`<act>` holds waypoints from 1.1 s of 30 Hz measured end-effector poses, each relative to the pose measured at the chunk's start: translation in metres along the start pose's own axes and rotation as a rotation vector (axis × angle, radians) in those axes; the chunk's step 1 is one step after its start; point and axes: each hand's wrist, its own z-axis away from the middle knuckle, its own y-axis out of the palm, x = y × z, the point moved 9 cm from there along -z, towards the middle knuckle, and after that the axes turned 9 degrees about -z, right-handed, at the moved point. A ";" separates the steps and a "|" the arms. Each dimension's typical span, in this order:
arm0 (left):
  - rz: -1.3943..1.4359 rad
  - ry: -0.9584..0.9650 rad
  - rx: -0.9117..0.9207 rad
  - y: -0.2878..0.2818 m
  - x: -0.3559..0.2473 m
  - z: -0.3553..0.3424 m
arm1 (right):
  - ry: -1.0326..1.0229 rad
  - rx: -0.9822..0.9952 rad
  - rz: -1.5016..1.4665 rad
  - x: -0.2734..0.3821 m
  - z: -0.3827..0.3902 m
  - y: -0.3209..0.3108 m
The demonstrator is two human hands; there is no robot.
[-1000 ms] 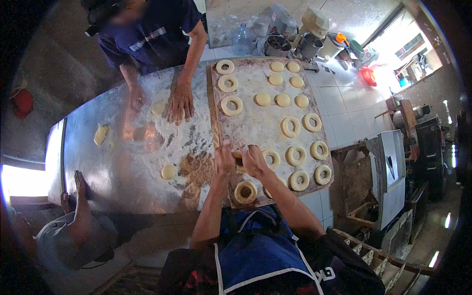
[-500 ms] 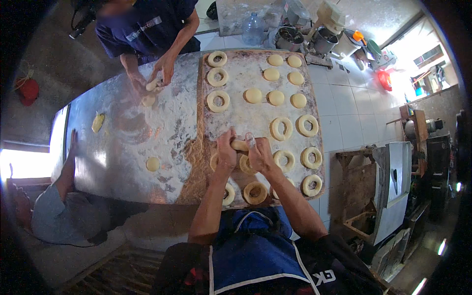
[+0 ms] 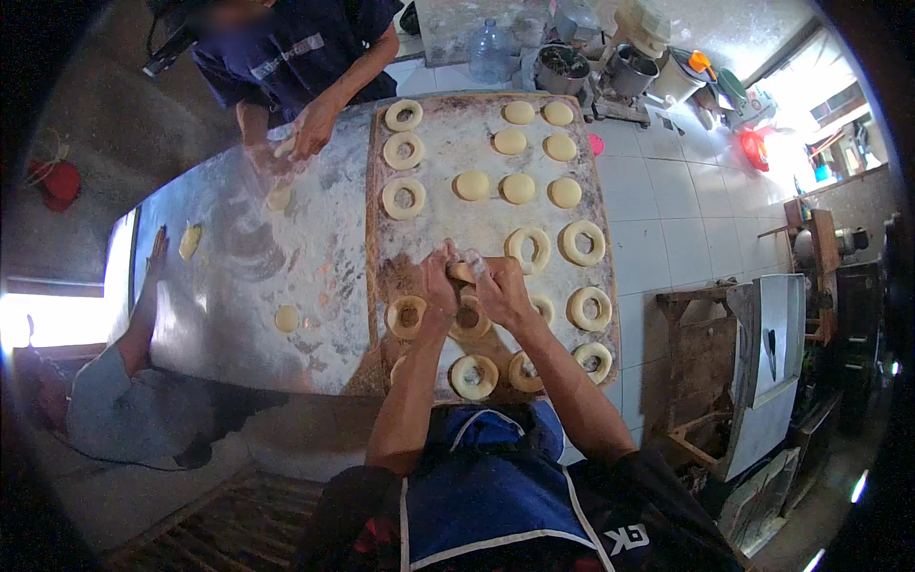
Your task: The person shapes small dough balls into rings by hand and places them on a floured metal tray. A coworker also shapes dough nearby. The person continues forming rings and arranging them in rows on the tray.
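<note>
Above the near half of a floured wooden board (image 3: 438, 234), my left hand (image 3: 438, 284) and my right hand (image 3: 501, 289) grip one piece of pale dough (image 3: 461, 273) between them. Fingers wrap around it and cover most of it, so its full shape is hidden. Just beneath my hands lies a dough ring (image 3: 469, 316), partly covered. Other shaped rings, such as one dough ring (image 3: 407, 316) left of my wrist and another dough ring (image 3: 474, 377) nearer me, rest around them. Several smooth round dough pieces (image 3: 518, 188) sit farther back on the board.
Left of the board stretches a floured metal table (image 3: 238, 324) with a few dough pieces. Across it, a co-worker's hands (image 3: 294, 143) handle dough. Another person's arm (image 3: 143, 305) rests at the left edge. A mixer (image 3: 631, 71) and buckets stand at the far right.
Both hands have turned slightly, and less of the held dough shows between them. The view has shifted a little, so the board appears farther left. The co-worker's hands still work at dough.
</note>
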 end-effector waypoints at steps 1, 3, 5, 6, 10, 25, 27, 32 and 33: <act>-0.202 0.084 0.045 0.001 -0.004 -0.002 | 0.034 0.011 -0.085 -0.003 -0.001 -0.001; -0.677 0.208 0.014 -0.001 -0.014 -0.005 | -0.059 0.035 -0.116 0.005 -0.005 -0.005; -0.817 0.658 -0.086 0.002 -0.059 0.000 | -0.300 0.051 0.018 0.025 -0.009 -0.009; -0.801 0.972 -0.137 0.008 -0.083 0.011 | -0.221 0.052 0.039 0.017 -0.016 -0.013; -0.821 -0.110 0.065 -0.004 -0.020 -0.055 | -0.218 -0.138 0.445 0.015 -0.018 -0.038; -1.066 0.323 0.066 0.003 -0.058 -0.043 | -0.339 -0.021 0.937 0.010 0.035 -0.074; -0.904 0.399 -0.054 -0.023 -0.074 -0.033 | -0.392 -0.050 0.931 0.016 0.035 -0.067; -0.991 0.235 -0.403 -0.176 -0.082 -0.011 | -0.552 0.072 1.006 0.012 0.014 -0.005; -1.050 0.190 -0.494 -0.219 -0.082 -0.005 | -0.602 0.099 1.013 0.012 0.009 0.013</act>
